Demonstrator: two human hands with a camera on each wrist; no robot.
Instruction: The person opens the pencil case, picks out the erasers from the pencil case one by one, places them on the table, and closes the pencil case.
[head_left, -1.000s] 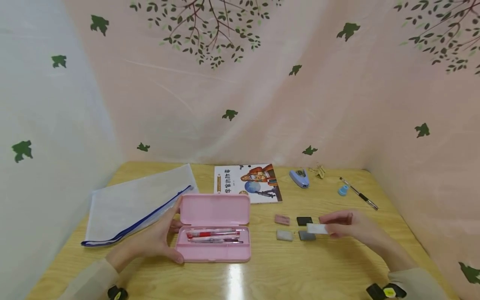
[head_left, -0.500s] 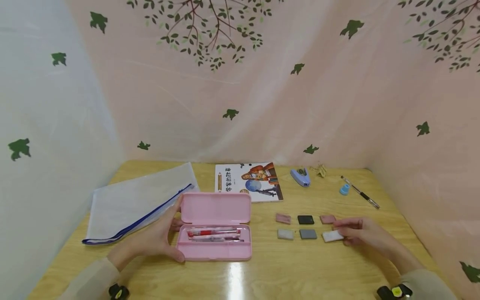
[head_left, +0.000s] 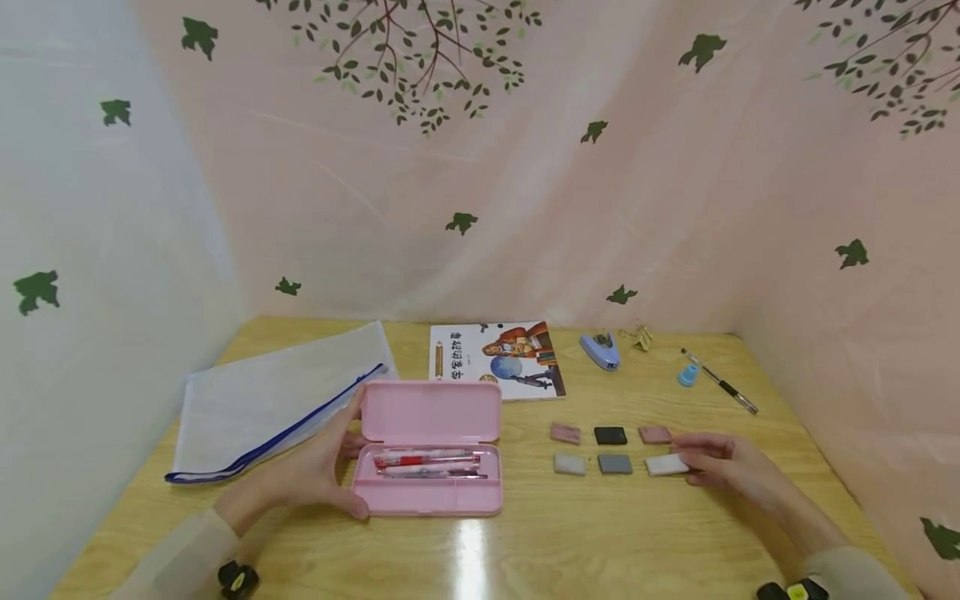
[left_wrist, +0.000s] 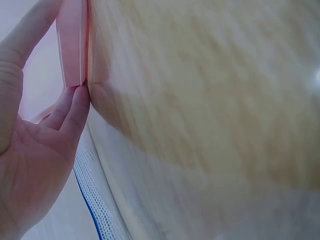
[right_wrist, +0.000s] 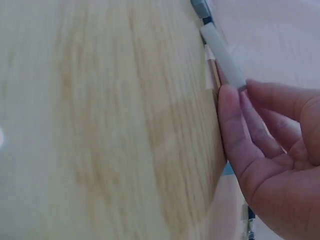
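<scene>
My left hand point(head_left: 311, 475) holds the left end of an open pink pencil case point(head_left: 405, 500), thumb at its front corner and fingers behind by the raised lid point(head_left: 430, 412). Several pens point(head_left: 427, 460) lie in its back compartment. At the right, my right hand point(head_left: 738, 471) pinches the end of a white eraser point(head_left: 663, 465) between thumb and fingers, low at the table. Beside it sit a grey eraser point(head_left: 615, 464) and a pale eraser point(head_left: 569, 464). Behind these are a pink eraser point(head_left: 655, 435), a black eraser point(head_left: 611, 436) and a dusky pink eraser point(head_left: 565, 432).
A mesh zip bag point(head_left: 277, 396) lies at the left. A booklet point(head_left: 495, 360) is behind the case. At the back right are a lilac stapler-like item point(head_left: 600, 351), a gold binder clip point(head_left: 642, 338), a small blue cone-shaped piece point(head_left: 687, 375) and a pen point(head_left: 720, 382).
My right hand has moved right with the white eraser, from over the grey eraser down to the row's right end. The far pink eraser has come into view. My left hand stays on the case.
</scene>
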